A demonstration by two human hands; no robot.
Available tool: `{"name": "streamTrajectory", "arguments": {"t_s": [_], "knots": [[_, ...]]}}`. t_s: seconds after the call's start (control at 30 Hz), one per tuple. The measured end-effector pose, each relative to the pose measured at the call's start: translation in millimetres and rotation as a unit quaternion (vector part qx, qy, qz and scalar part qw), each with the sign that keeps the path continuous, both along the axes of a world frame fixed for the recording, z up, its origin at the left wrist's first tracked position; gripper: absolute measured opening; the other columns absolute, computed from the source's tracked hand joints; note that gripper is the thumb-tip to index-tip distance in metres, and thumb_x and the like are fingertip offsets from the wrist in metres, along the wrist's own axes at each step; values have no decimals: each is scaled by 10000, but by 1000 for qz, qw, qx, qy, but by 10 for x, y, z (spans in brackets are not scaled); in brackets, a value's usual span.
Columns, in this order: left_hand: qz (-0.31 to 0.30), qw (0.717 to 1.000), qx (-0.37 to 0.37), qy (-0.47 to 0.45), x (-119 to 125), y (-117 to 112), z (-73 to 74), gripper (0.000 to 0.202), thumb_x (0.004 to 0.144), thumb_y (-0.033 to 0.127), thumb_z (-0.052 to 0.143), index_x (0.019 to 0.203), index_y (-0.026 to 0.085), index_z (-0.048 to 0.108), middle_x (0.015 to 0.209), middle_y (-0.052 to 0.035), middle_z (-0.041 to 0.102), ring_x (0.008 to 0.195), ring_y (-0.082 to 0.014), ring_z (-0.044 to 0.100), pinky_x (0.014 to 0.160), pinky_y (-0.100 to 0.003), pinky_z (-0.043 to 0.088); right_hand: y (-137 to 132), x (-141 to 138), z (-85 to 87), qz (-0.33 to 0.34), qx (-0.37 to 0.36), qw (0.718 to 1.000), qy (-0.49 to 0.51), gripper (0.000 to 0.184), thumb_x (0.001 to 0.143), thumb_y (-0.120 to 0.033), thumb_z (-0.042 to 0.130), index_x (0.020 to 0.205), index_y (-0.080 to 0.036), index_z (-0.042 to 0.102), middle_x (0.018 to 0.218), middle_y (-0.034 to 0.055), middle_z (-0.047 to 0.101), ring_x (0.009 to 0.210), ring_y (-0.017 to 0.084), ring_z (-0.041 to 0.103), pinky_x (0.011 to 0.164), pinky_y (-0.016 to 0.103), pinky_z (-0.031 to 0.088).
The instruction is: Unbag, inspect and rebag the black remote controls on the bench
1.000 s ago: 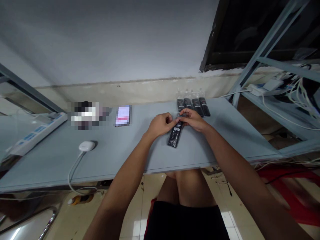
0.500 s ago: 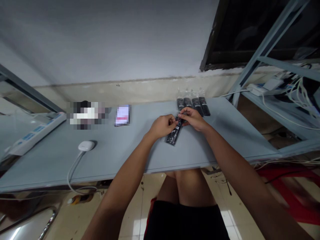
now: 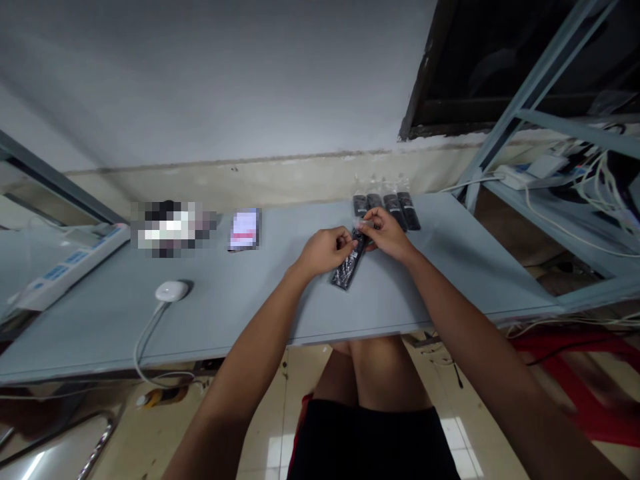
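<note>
A black remote control in a clear plastic bag lies slantwise on the grey-blue table, its lower end toward me. My left hand is closed at its left side, thumb and fingers pinching near its upper part. At the upper end, my right hand pinches the bag's clear plastic between thumb and forefinger, its other fingers curled beside the remote. Just beyond my right hand, several more bagged black remotes lie side by side near the wall, with their clear bag ends toward it.
A white round device with a cable sits on the left. Behind it are a phone-like thing and a blurred-out object. Power strips and cables flank the table. A red plastic stool stands below right.
My right hand has shifted slightly up at the bag's end, where more clear plastic now shows. My left hand and the remote have barely moved.
</note>
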State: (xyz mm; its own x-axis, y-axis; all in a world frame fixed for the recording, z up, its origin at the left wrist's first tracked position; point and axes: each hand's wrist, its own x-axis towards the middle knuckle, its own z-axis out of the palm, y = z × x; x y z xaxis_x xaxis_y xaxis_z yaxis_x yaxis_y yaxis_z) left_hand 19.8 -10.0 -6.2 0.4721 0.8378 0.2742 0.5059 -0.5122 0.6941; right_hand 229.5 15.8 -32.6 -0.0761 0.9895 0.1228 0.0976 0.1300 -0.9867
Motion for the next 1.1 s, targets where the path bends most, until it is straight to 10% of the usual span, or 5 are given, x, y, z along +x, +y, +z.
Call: {"name": "streamTrajectory", "arguments": {"t_s": [0.43, 0.53, 0.7, 0.83, 1.1], "knots": [[63, 997, 25, 44, 25, -28, 27, 201, 968, 383, 635, 879, 209, 677, 817, -36, 720, 689, -170, 592, 667, -293, 408, -27, 29, 37, 45, -8, 999, -3, 305, 771, -480, 845, 892, -220, 740, 942, 57, 734, 810, 189, 682, 540, 250, 612], [75, 993, 77, 41, 45, -36, 9, 193, 953, 385, 663, 1028, 209, 687, 1049, -82, 720, 867, -210, 664, 797, -326, 496, 8, 46, 27, 16, 0, 1000, 14, 281, 790, -478, 802, 906, -223, 793, 1029, 66, 763, 866, 204, 695, 556, 253, 607], [1, 995, 77, 69, 49, -59, -20, 913, 793, 390, 832, 1591, 262, 408, 1687, -179, 333, 1176, -322, 690, 953, -422, 571, 88, 77, -33, -10, 33, 999, 12, 362, 748, -451, 828, 1043, -242, 802, 982, 47, 773, 752, 178, 661, 599, 286, 574], [-27, 989, 82, 118, 41, -30, -79, 834, 859, 194, 654, 1639, 257, 369, 1760, -158, 251, 1320, -354, 641, 1092, -465, 533, 132, 117, -55, -13, 74, 997, -7, 476, 786, -466, 812, 1207, -253, 749, 1117, 74, 773, 836, 201, 698, 763, 359, 607], [70, 986, 108, 109, -48, 166, -279, 610, 888, 125, 555, 1497, 108, 559, 1507, -221, 591, 1390, -359, 560, 1233, -532, 407, 302, 691, -107, -293, 168, 904, -261, 274, 899, -269, 628, 1127, -183, 753, 1186, 165, 766, 1135, 323, 693, 1102, 533, 488]]}}
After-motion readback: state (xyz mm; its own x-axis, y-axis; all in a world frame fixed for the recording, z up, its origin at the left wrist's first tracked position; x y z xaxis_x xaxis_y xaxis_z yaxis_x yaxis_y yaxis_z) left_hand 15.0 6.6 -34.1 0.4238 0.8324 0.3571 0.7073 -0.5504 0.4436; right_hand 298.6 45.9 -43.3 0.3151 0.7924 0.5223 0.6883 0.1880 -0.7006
